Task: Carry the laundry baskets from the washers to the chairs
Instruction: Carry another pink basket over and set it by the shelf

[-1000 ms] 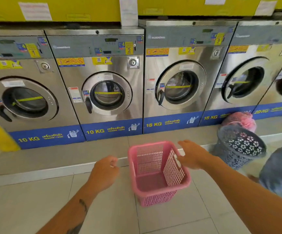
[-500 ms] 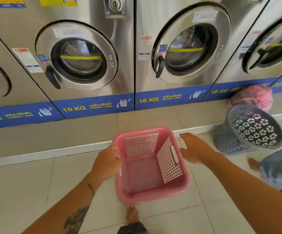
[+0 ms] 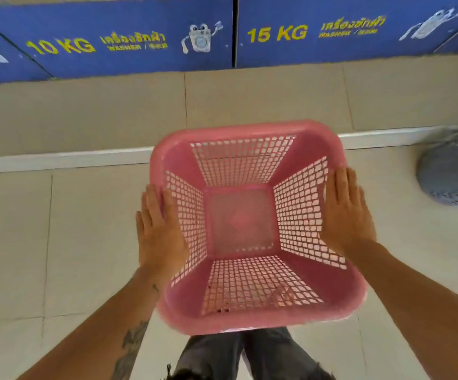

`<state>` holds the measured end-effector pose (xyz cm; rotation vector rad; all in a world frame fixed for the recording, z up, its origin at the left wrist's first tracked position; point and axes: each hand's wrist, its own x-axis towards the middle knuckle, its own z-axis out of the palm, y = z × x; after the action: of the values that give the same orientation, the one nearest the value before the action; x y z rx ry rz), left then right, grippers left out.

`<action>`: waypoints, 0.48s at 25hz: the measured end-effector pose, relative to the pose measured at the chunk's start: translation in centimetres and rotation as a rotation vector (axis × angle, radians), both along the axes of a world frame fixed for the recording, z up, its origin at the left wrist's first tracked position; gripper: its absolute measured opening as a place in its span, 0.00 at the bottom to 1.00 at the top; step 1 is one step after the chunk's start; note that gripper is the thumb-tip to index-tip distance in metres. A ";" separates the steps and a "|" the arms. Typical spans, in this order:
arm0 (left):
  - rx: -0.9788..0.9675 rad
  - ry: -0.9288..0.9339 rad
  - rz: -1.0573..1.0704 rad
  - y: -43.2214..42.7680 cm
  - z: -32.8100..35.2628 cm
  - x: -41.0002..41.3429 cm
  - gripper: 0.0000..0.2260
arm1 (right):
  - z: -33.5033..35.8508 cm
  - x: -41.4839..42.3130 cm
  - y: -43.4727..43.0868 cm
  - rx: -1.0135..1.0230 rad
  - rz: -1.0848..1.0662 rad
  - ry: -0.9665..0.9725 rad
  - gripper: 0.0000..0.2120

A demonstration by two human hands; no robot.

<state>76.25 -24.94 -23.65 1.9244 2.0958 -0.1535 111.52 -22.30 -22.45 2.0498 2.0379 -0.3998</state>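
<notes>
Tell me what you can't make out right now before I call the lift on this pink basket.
Head view only:
- Fingers of the left hand and right hand: flat against the pink basket rim; curl underneath hidden.
- Whether the basket has left the floor: unclear from above.
- Grey basket: cut off by the right edge, blurred.
- Chairs: out of frame.

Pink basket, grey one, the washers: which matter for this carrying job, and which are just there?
Part of the job:
- pink basket, empty
- left hand and right hand pressed on its sides
- grey basket

Just there:
- washer panels
- floor tiles
</notes>
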 end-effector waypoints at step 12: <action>0.120 -0.169 0.260 -2.8 18.8 -4.6 0.37 | 19.3 -3.2 5.2 -0.012 0.347 -0.028 0.48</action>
<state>71.70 -27.74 -4.90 1.6406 2.2569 0.1874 108.31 -17.07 -3.15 1.6368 2.3075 -0.3139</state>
